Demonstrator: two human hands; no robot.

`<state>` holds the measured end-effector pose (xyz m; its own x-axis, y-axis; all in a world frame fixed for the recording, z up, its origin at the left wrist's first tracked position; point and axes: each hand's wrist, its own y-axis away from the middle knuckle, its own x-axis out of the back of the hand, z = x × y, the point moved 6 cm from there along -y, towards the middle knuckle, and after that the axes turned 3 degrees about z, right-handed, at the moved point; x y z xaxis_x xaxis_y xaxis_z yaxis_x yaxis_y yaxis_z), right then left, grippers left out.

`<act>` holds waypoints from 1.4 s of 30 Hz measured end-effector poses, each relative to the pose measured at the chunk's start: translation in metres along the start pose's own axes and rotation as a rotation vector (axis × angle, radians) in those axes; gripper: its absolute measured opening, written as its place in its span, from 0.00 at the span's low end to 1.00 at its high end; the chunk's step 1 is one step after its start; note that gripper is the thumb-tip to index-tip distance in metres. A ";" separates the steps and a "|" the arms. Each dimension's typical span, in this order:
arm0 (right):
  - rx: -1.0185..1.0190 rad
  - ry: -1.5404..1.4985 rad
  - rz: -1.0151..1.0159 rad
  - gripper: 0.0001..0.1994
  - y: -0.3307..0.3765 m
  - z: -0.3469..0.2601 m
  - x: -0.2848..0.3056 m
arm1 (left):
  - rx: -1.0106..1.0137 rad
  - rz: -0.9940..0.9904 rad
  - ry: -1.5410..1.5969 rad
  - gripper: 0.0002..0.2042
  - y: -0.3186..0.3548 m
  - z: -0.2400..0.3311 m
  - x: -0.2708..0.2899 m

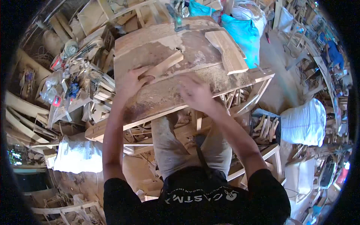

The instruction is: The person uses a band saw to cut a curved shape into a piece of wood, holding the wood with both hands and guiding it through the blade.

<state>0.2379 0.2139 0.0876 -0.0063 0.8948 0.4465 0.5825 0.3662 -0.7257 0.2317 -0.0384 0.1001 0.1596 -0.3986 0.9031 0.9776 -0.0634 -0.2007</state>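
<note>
A short pale wooden piece (165, 63) lies at a slant on the worn, sawdust-covered work table (150, 52). My left hand (131, 83) grips its near left end, with the thumb and fingers around it. To the right, my right hand (195, 92) hovers over or rests on the dusty front part of the table, apart from the wooden piece. Its fingers are smeared by motion. Beyond it, at the table's right side, lie stacked, shaped wooden boards (227, 52). At the far edge stands a greenish metal fitting (179, 22).
Piled wood offcuts (103, 92) crowd the left side. A turquoise sack (242, 35) stands behind the table's right side. A white sack (303, 122) sits at the right, and a white plastic bag (78, 153) at the lower left. Farther right is a person in blue (333, 54).
</note>
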 end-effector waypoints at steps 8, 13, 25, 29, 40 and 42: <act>-0.053 0.266 -0.089 0.12 -0.101 0.047 -0.105 | -0.234 0.112 0.109 0.23 -0.038 -0.029 -0.006; -0.132 0.451 -0.383 0.19 -0.129 0.075 -0.140 | -0.304 0.139 0.124 0.22 -0.055 -0.061 -0.006; -0.193 0.517 -0.315 0.28 -0.145 0.114 -0.163 | -0.167 0.111 0.024 0.21 -0.075 -0.057 0.007; -0.238 0.491 -0.371 0.30 -0.149 0.119 -0.168 | -0.204 0.156 -0.012 0.21 -0.075 -0.064 0.006; -0.219 0.533 -0.360 0.27 -0.155 0.120 -0.167 | -0.200 0.152 -0.007 0.21 -0.086 -0.072 0.002; -0.219 0.528 -0.359 0.28 -0.155 0.120 -0.167 | -0.204 0.146 0.025 0.21 -0.085 -0.074 0.002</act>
<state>0.0506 0.0382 0.0625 0.1360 0.4617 0.8765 0.7700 0.5074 -0.3868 0.1384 -0.1011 0.0909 0.2909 -0.4398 0.8497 0.8962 -0.1858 -0.4030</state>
